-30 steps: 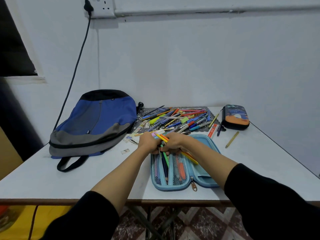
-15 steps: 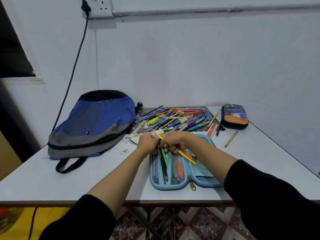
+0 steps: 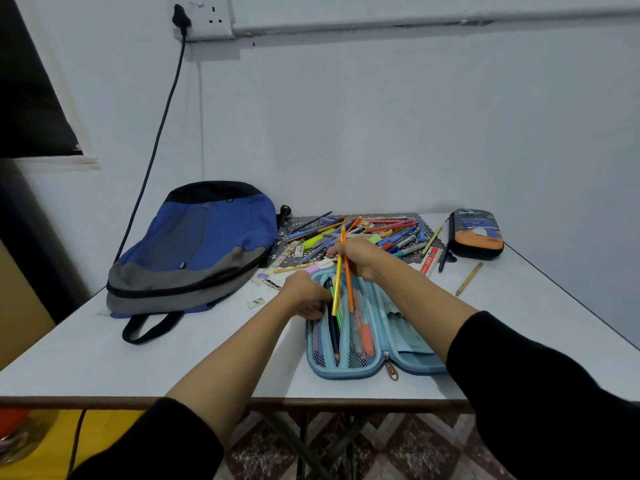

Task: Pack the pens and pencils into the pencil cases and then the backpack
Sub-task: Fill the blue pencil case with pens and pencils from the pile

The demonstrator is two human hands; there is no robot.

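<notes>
A light blue pencil case (image 3: 408, 367) lies open near the table's front edge, with a dark blue pencil (image 3: 334, 332) and orange markers in its mesh pockets. My right hand (image 3: 360, 258) grips a yellow pencil and an orange pencil (image 3: 349, 285), their tips pointing down into the case. My left hand (image 3: 304, 296) holds the case's left edge, fingers curled over it. A pile of pens and pencils (image 3: 374, 233) sits on a dark mat behind the case. A blue and grey backpack (image 3: 194, 251) lies at the left. A closed dark pencil case (image 3: 475, 233) is at the back right.
A single yellow pencil (image 3: 469, 278) lies loose on the white table (image 3: 138, 355) at the right. A red and white ruler (image 3: 429, 259) lies beside the mat. A black cable (image 3: 156, 133) hangs from the wall socket behind the backpack. The table's front edge is close.
My right hand has turned the yellow and orange pencils from lying slanted across the case to nearly upright, tips down. My left hand slid down along the case's left edge.
</notes>
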